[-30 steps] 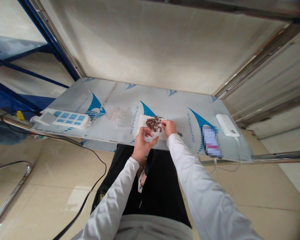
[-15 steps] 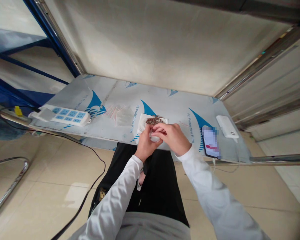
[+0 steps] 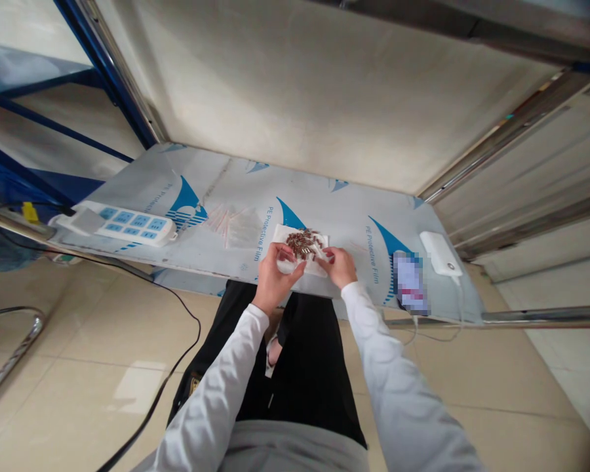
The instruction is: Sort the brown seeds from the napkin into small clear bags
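Observation:
A pile of small brown metal pieces that look like screws [image 3: 305, 242] lies on a white sheet [image 3: 279, 233] near the front edge of the shelf. My left hand [image 3: 275, 275] is at the left of the pile, its thumb and fingers curled round a small clear plastic bag [image 3: 287, 266]. On the pile's right side, my right hand [image 3: 341, 266] pinches a whitish, see-through edge that looks like part of the same bag. Whether any pieces are inside the bag is too small to tell.
Several clear zip bags [image 3: 236, 226] lie left of the sheet. Farther left is a white power strip [image 3: 132, 225] with a black cable [image 3: 196, 321]. A phone [image 3: 411, 283] and a white power bank [image 3: 440, 253] with cables lie at the right. A wall panel [image 3: 295, 98] stands behind.
My hands were together over the front of the sheet. Now they are apart, the right one moved rightward and the left slightly leftward, showing more of the pile.

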Action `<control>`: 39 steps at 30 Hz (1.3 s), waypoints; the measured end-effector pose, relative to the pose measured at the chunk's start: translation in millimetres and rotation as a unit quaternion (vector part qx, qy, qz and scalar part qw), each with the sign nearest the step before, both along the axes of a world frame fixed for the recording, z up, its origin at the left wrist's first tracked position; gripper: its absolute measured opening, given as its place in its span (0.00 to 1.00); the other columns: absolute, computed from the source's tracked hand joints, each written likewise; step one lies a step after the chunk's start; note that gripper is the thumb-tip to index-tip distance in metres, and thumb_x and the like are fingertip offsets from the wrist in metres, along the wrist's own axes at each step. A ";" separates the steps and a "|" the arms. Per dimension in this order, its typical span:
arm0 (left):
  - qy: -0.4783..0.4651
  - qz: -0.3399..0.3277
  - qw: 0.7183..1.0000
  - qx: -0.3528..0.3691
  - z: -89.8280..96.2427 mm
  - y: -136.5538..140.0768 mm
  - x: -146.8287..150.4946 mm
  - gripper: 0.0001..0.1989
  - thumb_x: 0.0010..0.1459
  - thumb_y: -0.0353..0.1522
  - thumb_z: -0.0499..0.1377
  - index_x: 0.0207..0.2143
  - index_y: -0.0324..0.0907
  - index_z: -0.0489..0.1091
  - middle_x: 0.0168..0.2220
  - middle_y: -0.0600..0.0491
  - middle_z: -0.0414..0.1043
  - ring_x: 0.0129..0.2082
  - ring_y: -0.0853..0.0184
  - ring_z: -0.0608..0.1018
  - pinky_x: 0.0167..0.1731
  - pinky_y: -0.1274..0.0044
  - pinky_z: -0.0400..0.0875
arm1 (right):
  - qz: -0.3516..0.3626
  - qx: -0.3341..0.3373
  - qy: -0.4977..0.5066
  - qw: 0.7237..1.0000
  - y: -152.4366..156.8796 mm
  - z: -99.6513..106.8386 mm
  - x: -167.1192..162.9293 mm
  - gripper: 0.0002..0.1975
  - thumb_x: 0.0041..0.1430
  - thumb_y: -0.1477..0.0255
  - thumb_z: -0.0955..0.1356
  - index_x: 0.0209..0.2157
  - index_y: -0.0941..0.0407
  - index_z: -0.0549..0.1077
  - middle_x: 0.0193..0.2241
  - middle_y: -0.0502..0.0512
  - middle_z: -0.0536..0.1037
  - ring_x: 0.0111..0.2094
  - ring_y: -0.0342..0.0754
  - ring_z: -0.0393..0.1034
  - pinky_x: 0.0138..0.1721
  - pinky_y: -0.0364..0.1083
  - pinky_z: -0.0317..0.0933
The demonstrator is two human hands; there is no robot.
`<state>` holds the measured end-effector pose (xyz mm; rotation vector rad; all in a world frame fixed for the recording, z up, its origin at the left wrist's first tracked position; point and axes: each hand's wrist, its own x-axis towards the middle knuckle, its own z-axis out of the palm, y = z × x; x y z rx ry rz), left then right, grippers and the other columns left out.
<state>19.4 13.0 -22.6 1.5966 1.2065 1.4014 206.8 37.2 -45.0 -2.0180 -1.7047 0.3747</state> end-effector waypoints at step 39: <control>0.022 -0.034 0.999 0.031 8.4 -3.2 5.6 0.16 0.46 0.29 0.63 0.37 0.44 0.61 0.32 0.56 0.70 0.31 0.68 0.74 0.34 0.78 0.67 | 0.118 0.146 0.105 0.977 -50.0 96.5 -71.1 0.07 0.56 0.67 0.68 0.35 0.54 0.76 0.32 0.52 0.80 0.25 0.43 0.70 0.33 0.43 0.64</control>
